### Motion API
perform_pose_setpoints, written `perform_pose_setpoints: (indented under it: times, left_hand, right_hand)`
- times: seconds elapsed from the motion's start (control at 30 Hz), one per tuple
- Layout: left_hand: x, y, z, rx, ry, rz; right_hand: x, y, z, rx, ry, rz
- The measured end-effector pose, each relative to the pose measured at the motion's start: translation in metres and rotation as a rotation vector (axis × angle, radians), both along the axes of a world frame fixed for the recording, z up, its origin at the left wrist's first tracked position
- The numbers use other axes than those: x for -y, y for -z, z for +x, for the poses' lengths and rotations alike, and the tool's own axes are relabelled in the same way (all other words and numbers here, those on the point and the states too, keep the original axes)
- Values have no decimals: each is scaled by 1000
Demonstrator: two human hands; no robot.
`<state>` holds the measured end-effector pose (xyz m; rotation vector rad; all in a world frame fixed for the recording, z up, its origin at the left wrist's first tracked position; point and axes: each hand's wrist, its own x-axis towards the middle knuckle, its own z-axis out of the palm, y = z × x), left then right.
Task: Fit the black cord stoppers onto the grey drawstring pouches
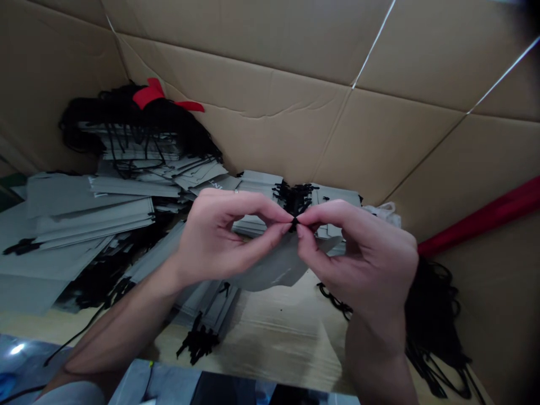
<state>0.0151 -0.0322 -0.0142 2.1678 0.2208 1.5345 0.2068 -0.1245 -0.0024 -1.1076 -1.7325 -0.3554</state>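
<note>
Both hands meet in mid-frame over a cardboard-lined surface. My left hand (223, 236) and my right hand (363, 253) each pinch thumb against forefinger on the same small black cord end (294, 224). A flat grey paper bag (274, 267) hangs just below the fingers; the cord appears to belong to it. Directly behind the fingertips stands a stack of grey bags with a cluster of black cord ends (295, 194) on top.
Piles of flat grey bags (97, 214) cover the left side, with a tangle of black cords and a red ribbon (149, 94) behind. More black cords (434, 320) lie at right beside a red roll (485, 216). Cardboard walls (295, 67) enclose the area.
</note>
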Motion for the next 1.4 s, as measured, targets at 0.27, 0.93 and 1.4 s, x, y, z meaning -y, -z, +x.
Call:
perform_pose_setpoints:
  times: [0.27,0.93,1.4]
  left_hand:
    - [4,0,-5,-53,-157,251]
    - [4,5,-3,10,-4,103]
    - [-4,10,-7,-307,-144,502]
  right_hand:
    - [-1,2,-2,-37,-16,-52]
    - [3,6,-2,-219,-206,-187]
    - [-3,-8,22,-78,-302,-625]
